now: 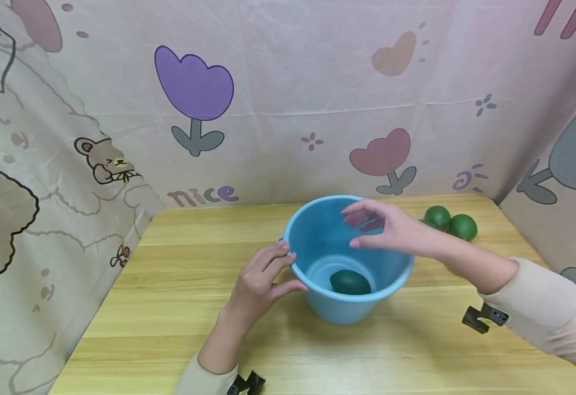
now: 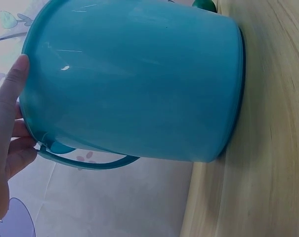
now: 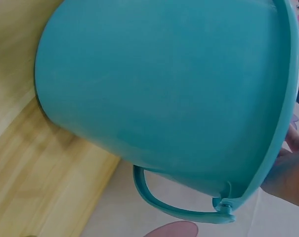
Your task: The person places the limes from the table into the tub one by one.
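Note:
A light blue plastic bucket (image 1: 347, 310) stands upright on the wooden table. My left hand (image 1: 260, 274) holds its rim on the left side, thumb at the front and fingers at the side; in the left wrist view the fingers lie near the handle's pivot (image 2: 43, 148). Inside, on the bucket's floor, lies a dark green oval fruit like an avocado (image 1: 350, 282). Over the right part of the bucket's mouth, my right hand (image 1: 389, 227) hovers with loosely bent, parted fingers and nothing between them. In the right wrist view the bucket wall (image 3: 164, 89) hides most of that hand.
Behind and right of the bucket, round green fruits (image 1: 463, 226) lie together on the table (image 1: 169, 307), one partly hidden by the right hand. The bucket's handle (image 3: 179, 212) hangs down at the far side. A patterned cloth (image 1: 288, 82) stands behind the table and along its sides.

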Demonstrator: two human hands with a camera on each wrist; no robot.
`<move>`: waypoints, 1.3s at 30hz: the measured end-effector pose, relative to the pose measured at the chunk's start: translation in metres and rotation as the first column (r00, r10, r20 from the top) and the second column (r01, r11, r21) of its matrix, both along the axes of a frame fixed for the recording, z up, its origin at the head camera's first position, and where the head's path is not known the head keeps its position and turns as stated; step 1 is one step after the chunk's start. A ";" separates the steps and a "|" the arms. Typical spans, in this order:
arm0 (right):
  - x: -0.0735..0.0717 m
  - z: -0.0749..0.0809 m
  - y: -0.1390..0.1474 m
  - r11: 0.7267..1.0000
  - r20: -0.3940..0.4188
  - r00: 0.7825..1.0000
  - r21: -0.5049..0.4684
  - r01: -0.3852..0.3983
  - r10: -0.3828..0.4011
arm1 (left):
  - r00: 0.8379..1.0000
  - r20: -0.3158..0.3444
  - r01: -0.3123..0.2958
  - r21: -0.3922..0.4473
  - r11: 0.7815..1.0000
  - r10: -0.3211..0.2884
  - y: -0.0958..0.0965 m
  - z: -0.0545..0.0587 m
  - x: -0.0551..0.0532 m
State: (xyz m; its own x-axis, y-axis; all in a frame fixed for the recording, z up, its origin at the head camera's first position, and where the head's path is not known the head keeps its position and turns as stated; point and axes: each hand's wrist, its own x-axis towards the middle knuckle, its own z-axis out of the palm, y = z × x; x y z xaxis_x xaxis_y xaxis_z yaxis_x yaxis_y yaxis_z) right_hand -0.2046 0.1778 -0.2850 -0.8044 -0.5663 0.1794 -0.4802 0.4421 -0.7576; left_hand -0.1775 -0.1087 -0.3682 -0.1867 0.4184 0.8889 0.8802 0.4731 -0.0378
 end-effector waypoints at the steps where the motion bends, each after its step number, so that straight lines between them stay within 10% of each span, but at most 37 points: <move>1: 0.000 0.001 0.001 1.000 -0.003 1.000 -0.008 0.013 -0.013 | 1.000 0.003 -0.001 -0.001 1.000 0.001 0.000 0.000 0.000; 39: 0.000 0.017 0.028 0.982 -0.029 0.982 -0.030 0.184 -0.185 | 1.000 -0.004 0.014 0.011 1.000 -0.014 0.000 -0.001 -0.001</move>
